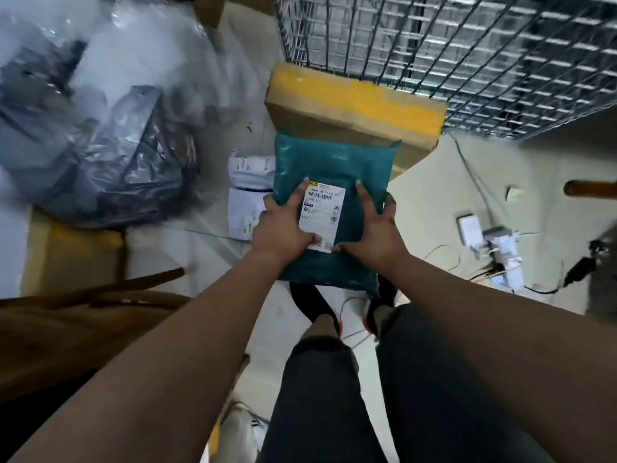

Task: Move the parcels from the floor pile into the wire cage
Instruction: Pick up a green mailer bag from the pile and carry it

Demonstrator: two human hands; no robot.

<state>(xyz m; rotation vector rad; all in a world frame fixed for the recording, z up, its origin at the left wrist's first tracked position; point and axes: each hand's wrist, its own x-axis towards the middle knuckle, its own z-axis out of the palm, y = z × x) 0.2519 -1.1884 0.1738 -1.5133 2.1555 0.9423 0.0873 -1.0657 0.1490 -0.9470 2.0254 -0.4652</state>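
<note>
I hold the teal parcel [334,162] above the floor, near the wire cage [467,61]. My left hand [283,225] and right hand [374,228] grip its sides, probably so the soft bag does not sag.

The white label [321,217] on the teal parcel [334,162] carries barcodes and small print; none of it is sharp enough to read.

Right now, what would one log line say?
left hand, right hand: hold parcel | label: facing up | cage: ahead, parcel not in it
</note>
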